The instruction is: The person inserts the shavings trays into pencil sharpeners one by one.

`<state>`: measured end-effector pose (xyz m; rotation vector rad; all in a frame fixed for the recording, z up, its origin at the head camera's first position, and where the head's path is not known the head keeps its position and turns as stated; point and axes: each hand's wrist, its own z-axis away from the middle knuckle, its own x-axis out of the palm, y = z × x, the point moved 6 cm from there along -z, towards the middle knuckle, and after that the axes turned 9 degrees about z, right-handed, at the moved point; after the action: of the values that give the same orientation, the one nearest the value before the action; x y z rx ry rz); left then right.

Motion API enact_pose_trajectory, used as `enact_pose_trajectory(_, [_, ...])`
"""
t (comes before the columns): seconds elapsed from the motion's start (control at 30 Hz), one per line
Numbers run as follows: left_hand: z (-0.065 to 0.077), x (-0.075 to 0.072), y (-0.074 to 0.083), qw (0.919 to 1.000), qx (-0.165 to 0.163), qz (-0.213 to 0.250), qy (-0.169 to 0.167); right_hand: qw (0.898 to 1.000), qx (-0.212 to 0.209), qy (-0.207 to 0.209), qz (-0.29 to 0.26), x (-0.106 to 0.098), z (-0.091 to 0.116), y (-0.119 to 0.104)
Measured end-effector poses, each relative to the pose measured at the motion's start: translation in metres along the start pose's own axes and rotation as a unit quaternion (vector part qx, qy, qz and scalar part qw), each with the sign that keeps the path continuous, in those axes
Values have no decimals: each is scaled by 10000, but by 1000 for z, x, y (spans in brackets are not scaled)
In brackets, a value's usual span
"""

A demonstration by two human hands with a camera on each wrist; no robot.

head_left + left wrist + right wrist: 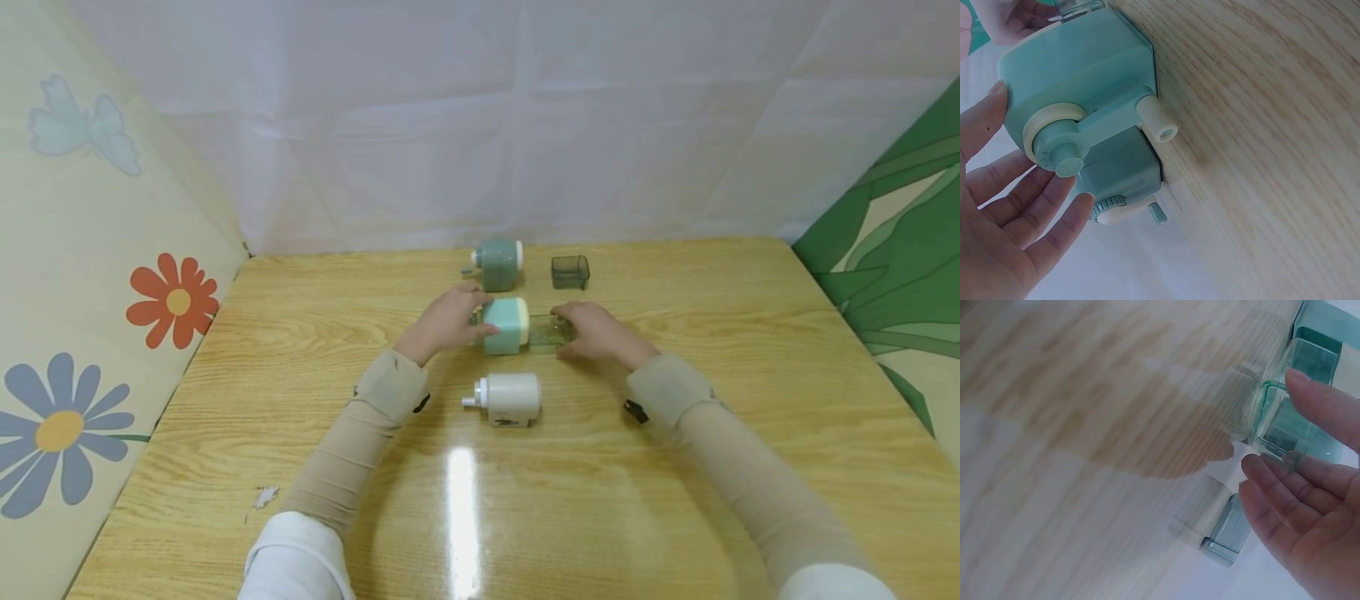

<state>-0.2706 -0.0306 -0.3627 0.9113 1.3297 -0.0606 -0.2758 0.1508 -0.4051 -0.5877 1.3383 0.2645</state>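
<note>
A light green crank pencil sharpener [504, 327] stands mid-table. My left hand [450, 321] holds it from the left, thumb on one side and fingers on the other, near the crank [1113, 119]. On its right, a clear green shavings drawer [543, 335] lies between the thumb and fingers of my right hand [596, 333]. In the right wrist view the drawer [1282, 422] lines up with the sharpener's open end; whether part of it is inside cannot be made out.
Behind stands a darker green sharpener [498, 265], with a smoky drawer [570, 272] apart on its right. A cream sharpener [513, 396] sits nearer me. A torn white scrap [266, 497] lies front left. White sheeting [480, 125] hangs behind the table.
</note>
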Motion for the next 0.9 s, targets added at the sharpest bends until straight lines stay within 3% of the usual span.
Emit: enact_pose_trajectory(0.9, [0,1,-1,9999,40,92,48,10000,-5,25,-22,2,-5,-7])
